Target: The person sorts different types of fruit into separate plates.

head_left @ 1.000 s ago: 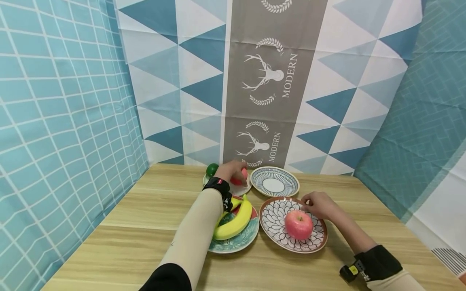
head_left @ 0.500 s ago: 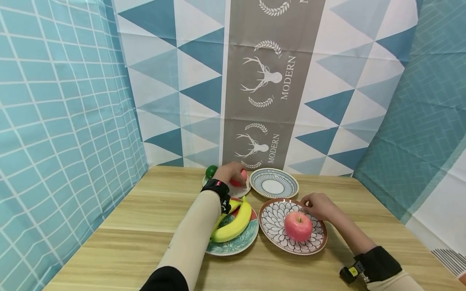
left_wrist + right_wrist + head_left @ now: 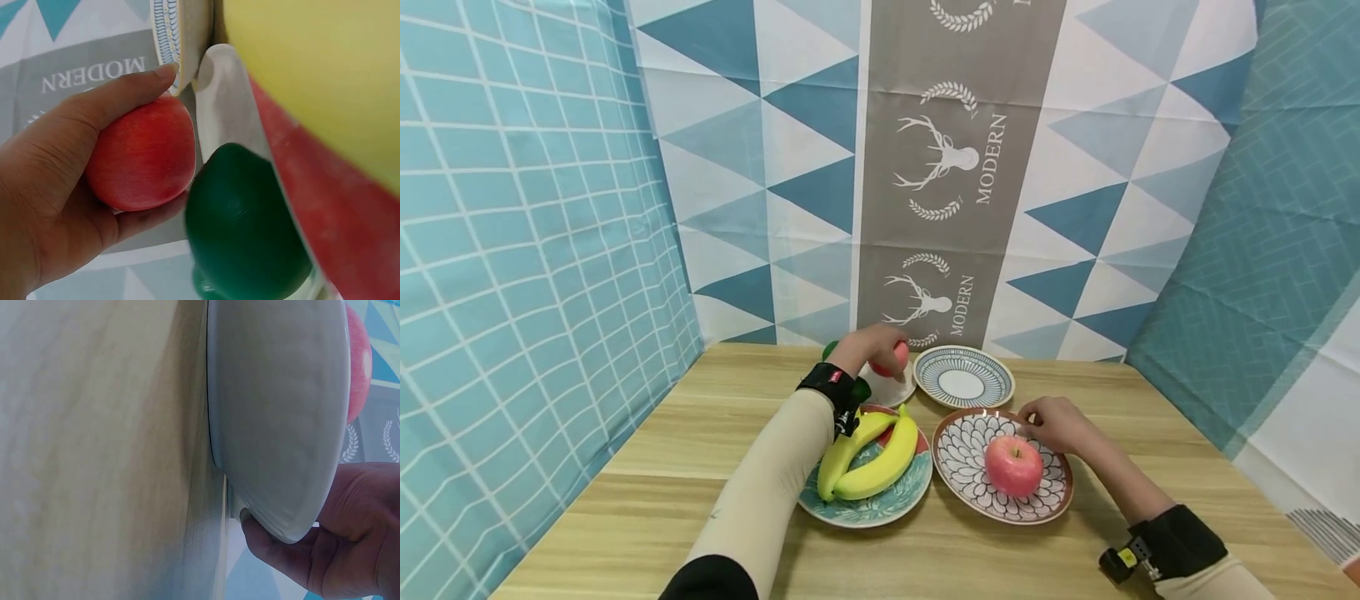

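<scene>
The left hand's (image 3: 868,350) grip clasps a red apple (image 3: 142,155) at the surface's (image 3: 647,467) twelve o'clock, a green fruit (image 3: 245,226) at its eight, bananas (image 3: 889,463) at six, a striped plate (image 3: 962,382) at four, while the right hand (image 3: 1057,422) pinches a petal-patterned plate (image 3: 958,462) at its one-o'clock rim.

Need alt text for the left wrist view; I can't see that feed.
Left grip is curled around a red fruit. A green fruit sits close by at lower center, not held. A banana and part of a plate fill the right side.
</scene>
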Demonstrator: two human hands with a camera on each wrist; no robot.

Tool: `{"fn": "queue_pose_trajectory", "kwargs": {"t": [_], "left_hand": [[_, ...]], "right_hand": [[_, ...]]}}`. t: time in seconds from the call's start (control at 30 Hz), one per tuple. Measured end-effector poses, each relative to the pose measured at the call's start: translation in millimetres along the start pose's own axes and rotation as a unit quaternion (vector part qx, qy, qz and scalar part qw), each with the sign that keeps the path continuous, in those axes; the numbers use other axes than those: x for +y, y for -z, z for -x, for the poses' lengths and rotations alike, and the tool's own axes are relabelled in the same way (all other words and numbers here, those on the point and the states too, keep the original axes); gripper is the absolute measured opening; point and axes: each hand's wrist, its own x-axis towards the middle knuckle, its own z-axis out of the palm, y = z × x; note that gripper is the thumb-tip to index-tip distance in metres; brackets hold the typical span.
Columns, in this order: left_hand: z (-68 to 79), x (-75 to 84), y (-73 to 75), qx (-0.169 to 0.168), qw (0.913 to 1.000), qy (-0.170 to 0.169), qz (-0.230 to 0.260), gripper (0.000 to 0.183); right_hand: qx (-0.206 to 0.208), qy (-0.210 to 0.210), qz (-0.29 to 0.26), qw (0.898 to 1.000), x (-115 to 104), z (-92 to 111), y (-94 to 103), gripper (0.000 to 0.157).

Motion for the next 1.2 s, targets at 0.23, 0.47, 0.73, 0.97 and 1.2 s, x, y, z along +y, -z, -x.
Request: {"fn": "queue_pose_trajectory", "kwargs": {"t": [0.23, 0.47, 0.73, 0.97, 1.2], "left_hand": [[7.5, 14.7, 7.1, 0.002, 0.998, -0.052, -0.038, 0.065], [16.4, 46.8, 16.7, 0.006, 0.9892, -0.141, -0.039, 0.058], [27.8, 86.5, 18.4, -0.018, 0.9719, -0.227, -0.06, 0.056], [38.2, 111.1, 14.8, -0.035, 0.9596, -0.275, -0.049, 0.051], [45.2, 127.2, 7.6, -0.066, 0.9503, -0.3, -0.052, 0.053]], "right_hand": [[-0.006, -0.002, -0.006, 1.0, -0.4, -0.3, -1.6, 0.007], [-0.007, -0.004, -0.005, 1.0, 1.3, -0.1, -2.0, 0.007], [0.003, 0.014, 0.009, 1.0, -0.5, -0.1, 1.0, 0.007], [-0.002, 0.013, 0.003, 1.0, -2.0, -0.8, 2.6, 0.006], [0.004, 0.03, 0.009, 0.999, -0.3, 0.6, 2.1, 0.005]]}}
